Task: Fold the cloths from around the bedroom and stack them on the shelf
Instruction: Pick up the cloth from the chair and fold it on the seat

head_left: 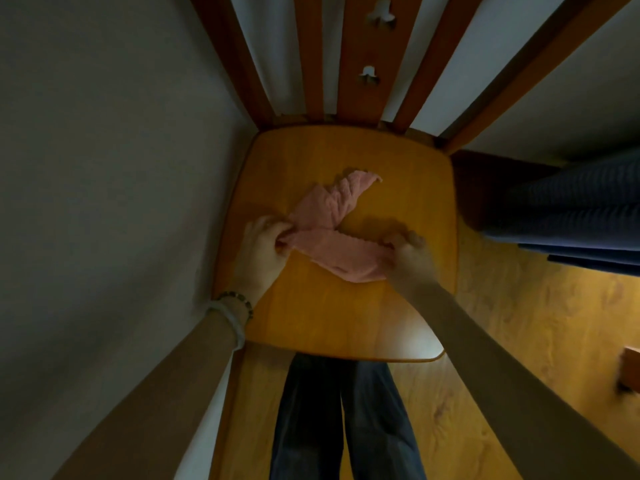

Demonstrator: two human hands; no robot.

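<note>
**A:** How far along is the folding looking?

**B:** Early, I'd judge. The pink cloth [329,220] is lying on the wooden chair seat [346,323], twisted into a rough V. One arm of it is reaching toward the chair back [367,81]. No neat fold is showing, and no shelf or stack is appearing in view.

**A:** What are the hands doing?

**B:** The left hand [265,244] is pinching the cloth's left end with curled fingers. The right hand [405,254] is pinching the right end of the near strip, fingers bunched over it.

**A:** Any room to work?

**B:** Bare wood is showing in front of and behind the cloth. But the grey wall [104,168] is running close along the seat's left edge, and the chair back is closing off the far side. Dark blue ribbed fabric [571,216] is sitting just beside the right edge. Flattening, folding and carrying to the shelf are all waiting.
</note>
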